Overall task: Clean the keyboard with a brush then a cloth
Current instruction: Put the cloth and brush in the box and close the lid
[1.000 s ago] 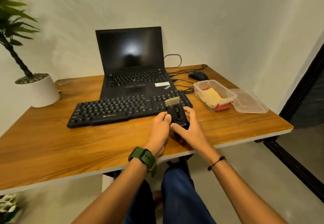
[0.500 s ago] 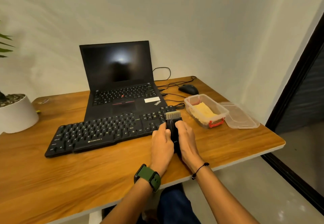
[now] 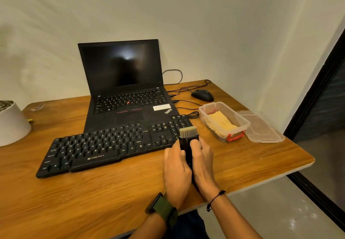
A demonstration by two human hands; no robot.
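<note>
Wooden table (image 3: 93, 201) against a plain wall, seen from above the seated person. Black laptop (image 3: 127, 96) open at the back, screen dark. Black keyboard (image 3: 104, 149) lies in front of it, slanted, right end farther away, its far edge touching the laptop's front edge. White plant pot (image 3: 11, 124) at the far left, partly cut off. Clear plastic box (image 3: 224, 121) with red clips, right of the keyboard, holding a yellow cloth (image 3: 222, 122); its clear lid (image 3: 261, 128) lies flat just beside it on the right. Black mouse (image 3: 202, 95) behind the box, cables running to the laptop.

Left hand (image 3: 177, 171), green watch on the wrist, and right hand (image 3: 202, 162), black cord bracelet on the wrist, are side by side near the table's front edge. Both grip the black brush (image 3: 188, 141) between them, fingers curled round its body from each side. Brush points away from the person, pale bristles at the far end, over the keyboard's right end by the number pad. Cannot tell whether the bristles touch the keys.
</note>
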